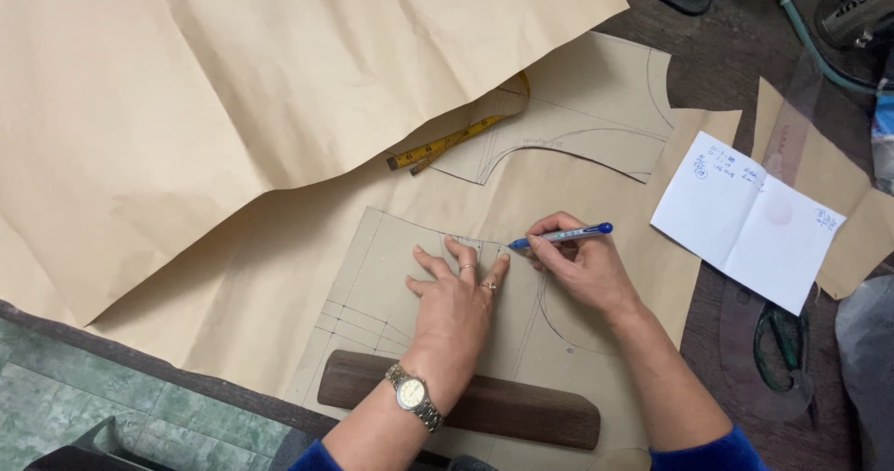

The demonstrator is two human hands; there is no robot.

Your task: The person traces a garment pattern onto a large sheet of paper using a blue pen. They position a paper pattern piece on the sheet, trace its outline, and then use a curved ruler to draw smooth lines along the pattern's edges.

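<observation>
My left hand [456,294] lies flat with fingers spread on a cut brown paper pattern piece [372,285] marked with pencil lines, pressing it onto the larger brown paper sheet [279,248] beneath. On that wrist is a metal watch. My right hand [582,266] grips a blue pen [563,236], its tip at the pattern's top edge just right of my left fingertips. A dark wooden block [521,413] rests across the pattern's lower part, near my left wrist.
A big folded brown paper sheet [186,71] covers the upper left. A yellow tape measure [447,142] peeks from under it beside another pattern piece [596,108]. A white note sheet [750,220] lies right. Scissors [778,345] under a clear curve ruler sit lower right.
</observation>
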